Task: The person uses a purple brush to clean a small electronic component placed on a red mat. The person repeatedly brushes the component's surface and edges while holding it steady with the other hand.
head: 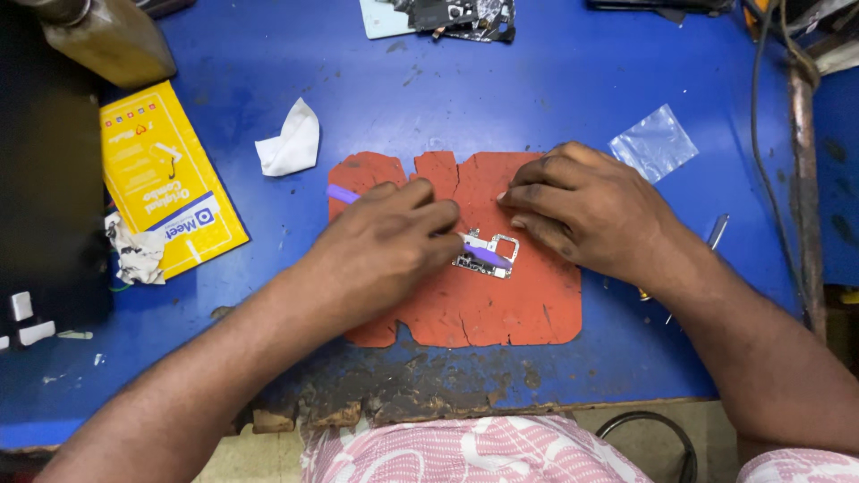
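A small silver metal frame part (489, 253) lies on a cracked red mat (501, 304) in the middle of the blue table. My left hand (380, 250) grips a purple tool (488, 256) whose tip rests on the part, its back end (340, 193) sticking out behind my fingers. My right hand (586, 210) lies flat on the mat just right of the part, fingertips near its upper edge, holding nothing that I can see.
A yellow packet (165, 179) and crumpled paper (136, 253) lie at left, a white tissue (291, 143) behind the mat. A clear plastic bag (655, 143) and tweezers (716, 234) lie at right. Phone parts (447, 18) sit at the back; the front table edge (403, 394) is worn.
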